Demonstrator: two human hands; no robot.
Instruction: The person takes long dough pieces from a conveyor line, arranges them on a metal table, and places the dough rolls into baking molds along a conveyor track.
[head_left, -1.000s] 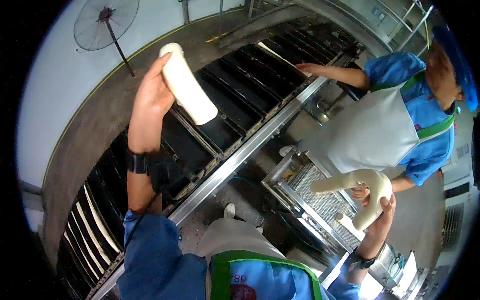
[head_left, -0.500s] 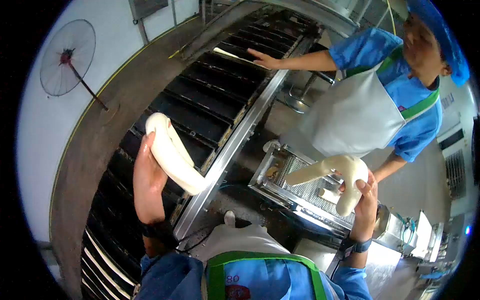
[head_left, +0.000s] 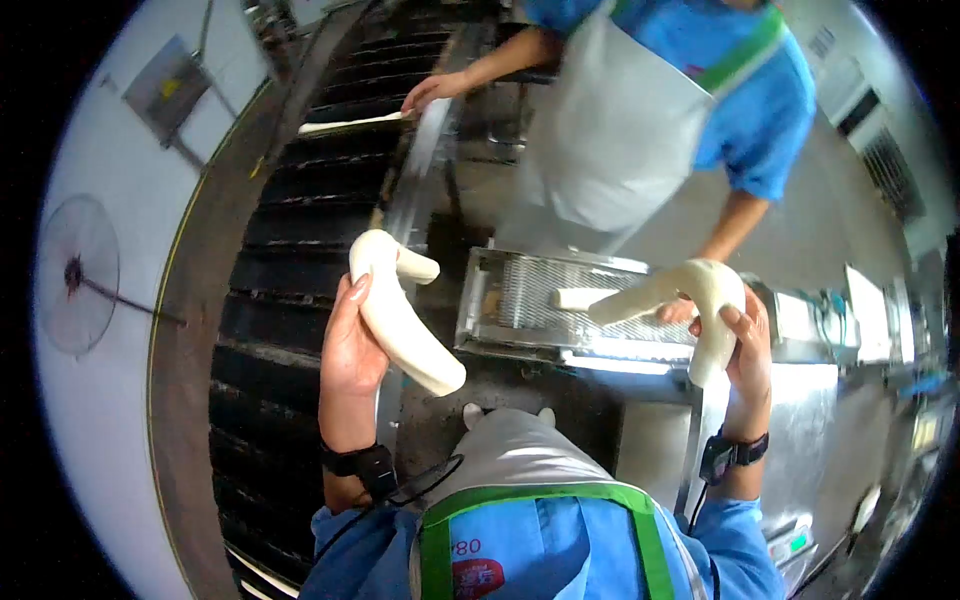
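My left hand point(head_left: 352, 345) is wrapped round a smooth, pale dough roll point(head_left: 408, 335), which is bent over the hand with both ends hanging. On the right, my right hand point(head_left: 748, 350) grips a second bent dough roll point(head_left: 715, 290), one arm of it stretching left above a wire-mesh conveyor point(head_left: 540, 285). A shorter dough piece point(head_left: 575, 299) lies on that mesh. Left of my left hand runs a row of black trays point(head_left: 280, 275). A thin dough strip point(head_left: 350, 124) lies across the far trays.
A co-worker in a grey apron point(head_left: 620, 130) stands across the mesh conveyor, one hand point(head_left: 435, 90) at the far dough strip, the other point(head_left: 677, 311) near my right-hand dough. A metal rail point(head_left: 415, 180) edges the trays. A fan point(head_left: 75, 275) stands by the left wall.
The view has turned right, so the trays and co-worker appear farther left. My left hand has come lower and closer to my right hand, its dough now folded over. Both hands keep their dough.
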